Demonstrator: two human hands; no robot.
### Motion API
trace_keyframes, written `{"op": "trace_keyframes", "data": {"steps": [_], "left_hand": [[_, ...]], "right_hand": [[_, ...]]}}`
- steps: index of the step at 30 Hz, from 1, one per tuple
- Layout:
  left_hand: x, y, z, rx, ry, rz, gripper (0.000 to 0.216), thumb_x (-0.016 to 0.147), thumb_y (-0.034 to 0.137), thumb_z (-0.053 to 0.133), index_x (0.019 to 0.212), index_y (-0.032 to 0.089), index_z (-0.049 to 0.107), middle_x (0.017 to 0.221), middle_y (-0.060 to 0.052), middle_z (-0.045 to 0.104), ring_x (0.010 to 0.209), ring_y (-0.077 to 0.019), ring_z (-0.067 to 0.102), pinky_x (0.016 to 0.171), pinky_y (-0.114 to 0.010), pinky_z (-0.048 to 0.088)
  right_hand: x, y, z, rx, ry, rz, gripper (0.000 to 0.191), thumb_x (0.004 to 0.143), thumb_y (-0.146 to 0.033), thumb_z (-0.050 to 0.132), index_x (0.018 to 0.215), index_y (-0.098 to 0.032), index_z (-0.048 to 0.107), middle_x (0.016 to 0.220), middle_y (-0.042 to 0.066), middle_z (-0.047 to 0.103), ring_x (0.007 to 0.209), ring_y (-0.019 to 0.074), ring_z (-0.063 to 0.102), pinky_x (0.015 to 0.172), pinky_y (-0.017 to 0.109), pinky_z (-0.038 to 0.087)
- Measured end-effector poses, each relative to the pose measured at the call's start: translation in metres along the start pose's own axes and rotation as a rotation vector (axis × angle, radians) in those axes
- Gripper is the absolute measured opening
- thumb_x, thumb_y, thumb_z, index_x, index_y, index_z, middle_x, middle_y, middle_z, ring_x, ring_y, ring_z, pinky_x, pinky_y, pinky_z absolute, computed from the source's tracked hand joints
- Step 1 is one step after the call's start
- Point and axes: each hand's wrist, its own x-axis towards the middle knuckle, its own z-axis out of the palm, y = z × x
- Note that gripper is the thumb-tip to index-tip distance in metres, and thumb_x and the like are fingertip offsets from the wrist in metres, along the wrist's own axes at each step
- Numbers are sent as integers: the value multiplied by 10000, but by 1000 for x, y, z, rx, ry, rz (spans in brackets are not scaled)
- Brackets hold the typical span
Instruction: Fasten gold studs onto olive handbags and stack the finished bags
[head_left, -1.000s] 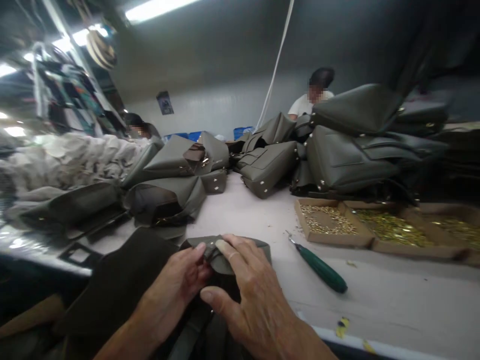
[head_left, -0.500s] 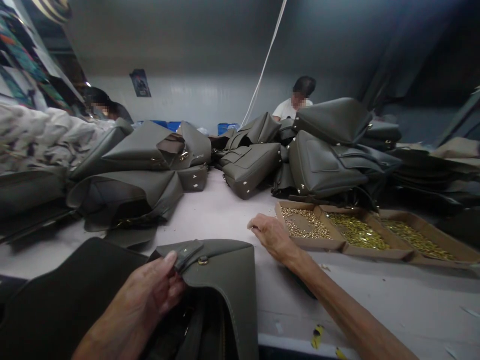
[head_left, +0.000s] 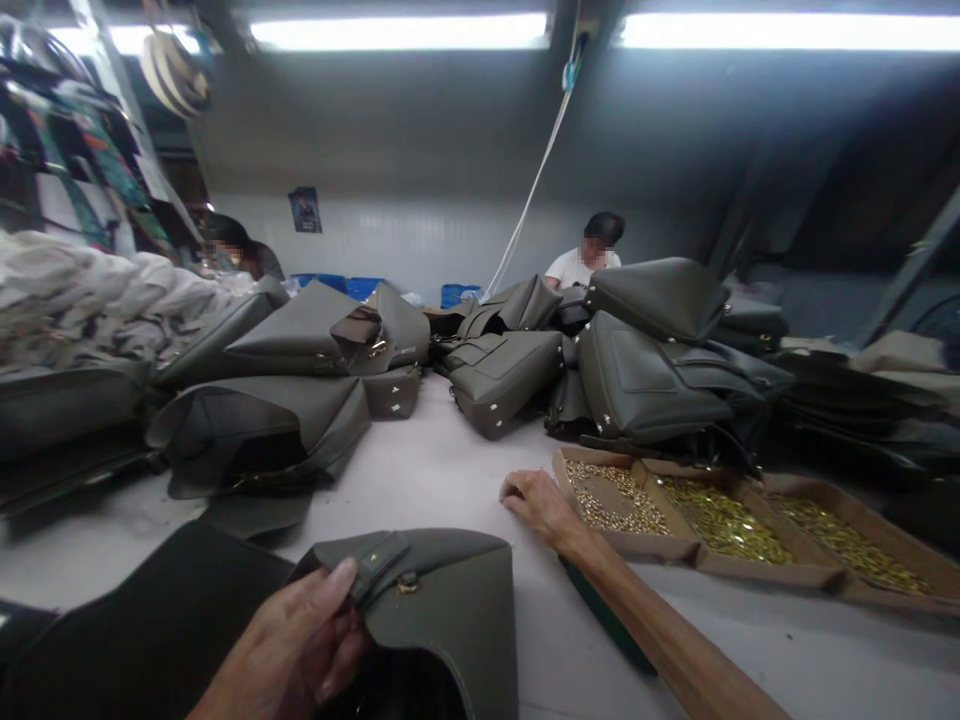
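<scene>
My left hand (head_left: 296, 645) grips the near olive-green leather bag (head_left: 442, 615) at its small strap tab, thumb pressed on top beside a brass stud. My right hand (head_left: 540, 503) reaches forward on the white table (head_left: 442, 470), fingers curled down on the surface just left of the first cardboard tray of brass rivets (head_left: 611, 497). Whether those fingers hold anything is hidden. A green-handled tool (head_left: 600, 615) lies partly under my right forearm.
Piles of olive-green bags (head_left: 645, 370) crowd the back and left of the table. Two more trays of brass hardware (head_left: 787, 520) sit to the right. A dark leather piece (head_left: 142, 630) lies at my near left. Two other people work beyond the bags.
One second ago both hands were on the bag's tab. My right hand left it and reached out to the table beside the rivet tray; since half a second ago it has barely moved.
</scene>
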Motion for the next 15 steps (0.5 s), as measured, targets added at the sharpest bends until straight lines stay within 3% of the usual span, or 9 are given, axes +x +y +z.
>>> {"op": "trace_keyframes", "data": {"steps": [5, 15], "left_hand": [[6, -3, -1, -41, -28, 26, 512, 456, 540, 871, 568, 123, 596, 465, 29, 487, 399, -40, 377, 383, -139, 268], [12, -10, -8, -41, -168, 116, 518, 570, 588, 799, 633, 114, 600, 488, 28, 467, 382, -28, 349, 363, -143, 198]], "right_hand": [[-3, -7, -2, 41, 42, -28, 160, 786, -70, 544, 752, -138, 685, 775, 44, 684, 759, 147, 605, 698, 238, 401], [4, -14, -4, 109, -29, -82, 181, 728, -97, 517, 717, -157, 687, 716, 31, 691, 695, 150, 614, 624, 222, 383]]}}
